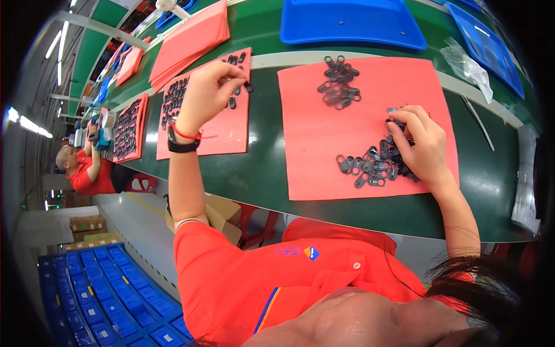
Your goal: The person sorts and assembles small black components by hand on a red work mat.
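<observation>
My left hand (211, 95) pinches a small black ring-ended part (249, 87) between thumb and forefinger, above the right edge of a pink foam sheet (217, 139). Rows of similar black parts (173, 98) lie on that sheet. On a larger pink sheet (312, 156) to the right, my right hand (425, 144) reaches into a loose pile of black ring-ended parts (376, 165). Its thumb and forefinger close on a dark piece, mostly hidden by the fingers. A smaller cluster of these parts (340, 81) lies near the sheet's far edge.
Blue trays (352, 43) stand beyond the green bench (260, 179). Stacked pink sheets (191, 43) lie at the far left, with another filled sheet (128, 127) nearby. A clear plastic bag (468, 66) and a thin rod (478, 122) are at right. A co-worker (87, 170) sits further left.
</observation>
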`<state>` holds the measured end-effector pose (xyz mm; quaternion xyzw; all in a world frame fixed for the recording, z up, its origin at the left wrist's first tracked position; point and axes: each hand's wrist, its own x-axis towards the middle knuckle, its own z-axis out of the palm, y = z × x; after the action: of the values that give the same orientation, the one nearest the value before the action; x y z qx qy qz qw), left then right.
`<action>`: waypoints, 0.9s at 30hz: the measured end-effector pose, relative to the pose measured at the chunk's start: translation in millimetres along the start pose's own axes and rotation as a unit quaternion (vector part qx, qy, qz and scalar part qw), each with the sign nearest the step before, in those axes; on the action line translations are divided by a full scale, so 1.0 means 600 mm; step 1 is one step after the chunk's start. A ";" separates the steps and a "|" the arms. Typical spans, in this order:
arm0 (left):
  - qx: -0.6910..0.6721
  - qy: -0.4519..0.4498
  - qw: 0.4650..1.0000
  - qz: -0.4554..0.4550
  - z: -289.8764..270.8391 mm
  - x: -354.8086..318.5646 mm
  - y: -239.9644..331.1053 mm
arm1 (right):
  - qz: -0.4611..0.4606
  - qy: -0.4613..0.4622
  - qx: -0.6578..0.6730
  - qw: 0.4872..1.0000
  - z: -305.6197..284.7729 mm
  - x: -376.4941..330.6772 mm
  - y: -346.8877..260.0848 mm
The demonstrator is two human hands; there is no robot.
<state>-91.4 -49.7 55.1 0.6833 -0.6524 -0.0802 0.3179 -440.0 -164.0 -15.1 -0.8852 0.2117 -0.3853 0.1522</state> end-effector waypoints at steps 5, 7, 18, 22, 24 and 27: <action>0.071 -0.062 0.994 -0.061 -0.010 -0.030 -0.072 | 0.006 -0.009 -0.001 1.000 0.002 0.002 -0.001; 0.057 -0.068 0.994 -0.067 -0.001 -0.036 -0.089 | 0.013 -0.013 -0.002 1.000 0.003 0.002 -0.001; 0.053 -0.021 0.994 0.094 0.089 0.018 0.014 | 0.027 -0.020 -0.039 0.999 0.000 0.002 0.015; -0.034 -0.075 0.991 0.105 0.157 0.041 0.064 | 0.031 -0.010 -0.056 0.998 -0.004 0.001 0.027; -0.019 -0.079 0.991 0.104 0.177 0.048 0.061 | 0.035 -0.001 -0.066 0.997 -0.006 0.001 0.033; -0.131 -0.115 0.985 -0.001 0.191 0.053 0.058 | 0.081 -0.013 -0.060 0.995 -0.003 0.002 0.041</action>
<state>-176.5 -115.3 -6.2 0.6224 -0.6682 -0.2431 0.3271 -446.9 -186.1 -24.0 -0.8775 0.3032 -0.3472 0.1321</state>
